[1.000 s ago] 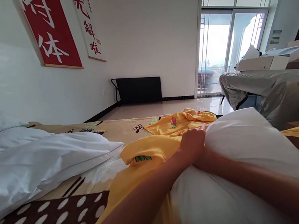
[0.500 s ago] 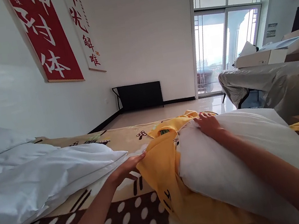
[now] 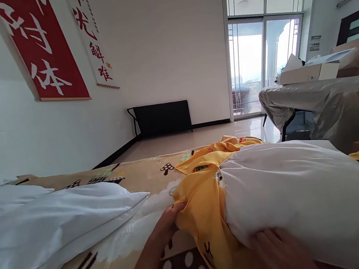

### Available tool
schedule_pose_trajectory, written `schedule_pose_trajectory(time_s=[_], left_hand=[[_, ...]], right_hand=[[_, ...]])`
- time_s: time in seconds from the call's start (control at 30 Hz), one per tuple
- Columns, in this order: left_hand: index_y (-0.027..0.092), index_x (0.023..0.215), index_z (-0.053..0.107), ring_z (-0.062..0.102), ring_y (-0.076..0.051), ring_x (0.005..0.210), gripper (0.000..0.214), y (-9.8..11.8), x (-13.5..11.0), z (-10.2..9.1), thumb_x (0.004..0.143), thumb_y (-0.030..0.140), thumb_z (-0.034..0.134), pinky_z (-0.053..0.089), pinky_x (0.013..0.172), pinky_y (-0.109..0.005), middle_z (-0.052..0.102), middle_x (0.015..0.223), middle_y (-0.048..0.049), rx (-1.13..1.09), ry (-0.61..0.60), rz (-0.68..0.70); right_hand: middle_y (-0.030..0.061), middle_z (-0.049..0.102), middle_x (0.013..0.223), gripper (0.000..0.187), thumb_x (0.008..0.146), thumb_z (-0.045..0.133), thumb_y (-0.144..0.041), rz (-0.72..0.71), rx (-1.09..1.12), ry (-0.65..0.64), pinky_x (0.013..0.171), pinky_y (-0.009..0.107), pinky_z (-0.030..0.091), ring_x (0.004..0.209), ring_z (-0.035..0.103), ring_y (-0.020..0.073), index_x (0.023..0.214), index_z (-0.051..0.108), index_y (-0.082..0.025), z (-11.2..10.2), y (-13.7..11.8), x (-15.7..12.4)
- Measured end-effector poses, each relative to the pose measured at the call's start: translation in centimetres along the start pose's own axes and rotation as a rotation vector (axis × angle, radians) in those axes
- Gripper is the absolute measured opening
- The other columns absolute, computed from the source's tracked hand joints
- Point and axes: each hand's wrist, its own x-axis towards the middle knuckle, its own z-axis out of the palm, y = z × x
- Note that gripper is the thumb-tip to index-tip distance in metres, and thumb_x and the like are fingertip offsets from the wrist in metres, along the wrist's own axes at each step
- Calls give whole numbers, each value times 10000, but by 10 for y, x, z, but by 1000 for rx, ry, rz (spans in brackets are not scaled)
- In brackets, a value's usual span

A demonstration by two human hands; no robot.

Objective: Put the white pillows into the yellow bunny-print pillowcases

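A plump white pillow lies on the right, with its left end inside the mouth of a yellow pillowcase that has small printed figures. The pillowcase is bunched and drapes down at the near side. My left hand is closed on the left part of the pillowcase, pinching the cloth between thumb and fingers. My right hand is at the near lower edge of the pillow, touching it beside the yellow cloth. That hand is blurred and its fingertips are hidden against the pillow.
White pillows or bedding are piled on the left. Below lies a patterned blanket in beige and brown with white ovals. A plastic-covered table with boxes stands back right, and a black folded panel leans at the far wall.
My right hand has moved from the far edge of the pillow opening down to its near edge. My left hand keeps its hold on the pillowcase. The view has shifted slightly right.
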Motion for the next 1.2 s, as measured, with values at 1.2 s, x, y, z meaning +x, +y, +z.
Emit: schedule_pose_trajectory(time_s=[1.2], left_hand=[[110, 787, 610, 600, -107, 584, 156, 9, 7, -22, 764, 10, 492, 523, 564, -197, 649, 714, -32, -696, 270, 25]], right_hand=[[34, 624, 903, 288, 802, 555, -410, 684, 1246, -477, 741, 294, 463, 880, 549, 214, 945, 624, -170, -44, 0, 54]])
